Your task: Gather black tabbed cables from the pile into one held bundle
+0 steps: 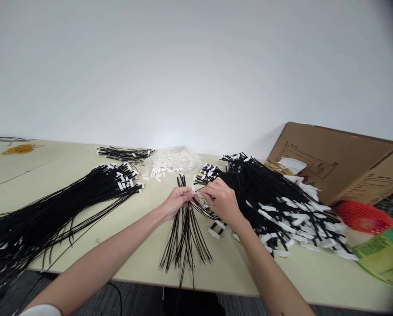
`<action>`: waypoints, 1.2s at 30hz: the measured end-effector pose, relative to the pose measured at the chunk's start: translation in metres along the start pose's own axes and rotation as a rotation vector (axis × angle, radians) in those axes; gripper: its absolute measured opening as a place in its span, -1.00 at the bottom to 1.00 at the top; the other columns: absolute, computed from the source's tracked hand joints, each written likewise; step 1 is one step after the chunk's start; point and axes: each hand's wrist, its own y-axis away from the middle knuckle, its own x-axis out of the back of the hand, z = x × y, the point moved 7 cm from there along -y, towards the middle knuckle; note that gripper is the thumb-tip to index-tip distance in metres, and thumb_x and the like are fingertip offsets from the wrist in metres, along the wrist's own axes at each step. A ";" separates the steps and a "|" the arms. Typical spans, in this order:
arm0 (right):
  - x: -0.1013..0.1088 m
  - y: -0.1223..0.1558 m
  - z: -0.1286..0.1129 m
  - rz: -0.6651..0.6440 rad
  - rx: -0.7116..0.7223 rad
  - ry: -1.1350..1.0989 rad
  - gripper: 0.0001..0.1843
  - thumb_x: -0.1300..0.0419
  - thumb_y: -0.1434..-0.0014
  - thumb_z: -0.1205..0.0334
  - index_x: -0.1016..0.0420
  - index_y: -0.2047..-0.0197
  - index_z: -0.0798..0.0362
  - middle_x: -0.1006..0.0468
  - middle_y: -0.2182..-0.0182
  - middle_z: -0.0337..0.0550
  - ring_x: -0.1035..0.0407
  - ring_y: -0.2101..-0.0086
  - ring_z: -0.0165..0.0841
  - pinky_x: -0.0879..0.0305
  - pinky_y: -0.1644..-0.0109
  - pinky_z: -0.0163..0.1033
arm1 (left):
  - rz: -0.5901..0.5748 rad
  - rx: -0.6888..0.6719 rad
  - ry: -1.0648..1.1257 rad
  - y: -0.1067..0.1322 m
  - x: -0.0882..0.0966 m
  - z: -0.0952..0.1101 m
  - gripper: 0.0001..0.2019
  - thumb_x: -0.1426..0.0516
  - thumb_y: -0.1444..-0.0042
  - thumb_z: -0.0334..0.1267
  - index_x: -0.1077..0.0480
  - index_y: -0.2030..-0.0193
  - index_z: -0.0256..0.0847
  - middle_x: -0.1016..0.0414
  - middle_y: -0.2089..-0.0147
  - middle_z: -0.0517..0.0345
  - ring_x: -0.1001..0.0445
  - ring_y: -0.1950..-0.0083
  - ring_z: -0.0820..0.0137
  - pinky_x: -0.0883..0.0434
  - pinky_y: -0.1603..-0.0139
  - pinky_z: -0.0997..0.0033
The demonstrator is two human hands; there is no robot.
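Note:
Near the middle of the table, my left hand (178, 201) pinches a small white connector (194, 190) between thumb and fingers. Close beside it on the right, my right hand (222, 199) is closed in a pinch on a thin black cable (200, 190), its end at the connector. A fanned bunch of short black cables (185, 237) lies beneath my left hand, several ends spread towards the front edge. Just behind both hands is a clear plastic bag (183, 159) of white connectors, with some loose connectors (158, 172) spilled at its left.
A large bundle of black cables (68, 199) with white ends lies left, and another pile (259, 188) lies right. A smaller bundle (126, 154) is at the back. Farther right are a cardboard box (334, 158), a red net-wrapped thing (364, 216) and a green-yellow package (384, 254).

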 end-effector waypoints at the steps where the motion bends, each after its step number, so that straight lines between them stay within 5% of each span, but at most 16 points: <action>1: 0.000 0.000 0.000 -0.001 -0.001 0.003 -0.79 -0.02 -0.15 0.38 -0.45 0.43 0.05 -0.38 0.53 -0.21 -0.16 0.38 -0.38 -0.13 0.33 -0.34 | 0.001 0.000 -0.003 0.000 0.000 0.000 -0.70 -0.21 0.13 -0.07 -0.40 0.47 -0.34 -0.41 0.43 0.08 -0.31 0.46 0.50 -0.26 0.54 0.55; 8: -0.004 0.001 -0.003 0.028 -0.001 0.034 -0.79 0.00 -0.16 0.38 -0.46 0.36 0.05 -0.41 0.47 -0.17 -0.18 0.34 -0.35 -0.19 0.27 -0.30 | 0.037 0.011 0.021 -0.002 0.005 0.000 -0.70 -0.23 0.15 -0.09 -0.40 0.47 -0.35 -0.41 0.42 0.08 -0.36 0.43 0.46 -0.35 0.45 0.48; 13: -0.008 0.001 -0.009 0.054 0.041 0.080 -0.73 -0.05 -0.14 0.35 -0.40 0.09 0.00 -0.38 0.14 -0.06 -0.15 0.08 -0.23 -0.19 0.05 -0.11 | 0.106 -0.003 0.124 -0.005 0.017 0.001 -0.73 -0.23 0.14 -0.13 -0.39 0.40 -0.33 -0.42 0.41 0.10 -0.39 0.38 0.45 -0.40 0.34 0.41; 19: -0.028 0.005 -0.026 -0.045 0.190 0.116 -0.69 -0.09 -0.09 0.44 -0.44 0.15 -0.12 -0.31 -0.01 -0.16 -0.04 -0.06 -0.21 -0.09 -0.07 0.01 | 0.200 -0.006 0.229 -0.006 0.028 0.002 -0.84 -0.23 0.12 -0.29 -0.38 0.41 -0.32 -0.40 0.43 0.16 -0.38 0.42 0.52 -0.38 0.41 0.54; 25: -0.036 0.007 -0.032 -0.034 0.264 0.092 -0.82 -0.10 -0.13 0.38 -0.49 0.31 -0.07 -0.41 0.07 -0.23 -0.11 -0.04 -0.23 -0.08 -0.13 0.04 | 0.219 0.029 0.255 -0.006 0.027 -0.002 -0.88 -0.19 0.07 -0.31 -0.38 0.40 -0.33 -0.42 0.40 0.13 -0.39 0.45 0.52 -0.38 0.42 0.52; 36: -0.034 0.005 -0.031 -0.018 0.248 -0.156 -0.72 0.03 -0.20 0.41 -0.46 0.16 0.01 -0.50 0.25 -0.17 -0.26 0.05 -0.35 -0.28 -0.06 -0.14 | 0.210 0.015 0.247 -0.009 0.028 -0.004 -0.79 -0.24 0.13 -0.23 -0.40 0.40 -0.33 -0.39 0.47 0.16 -0.34 0.49 0.57 -0.28 0.52 0.63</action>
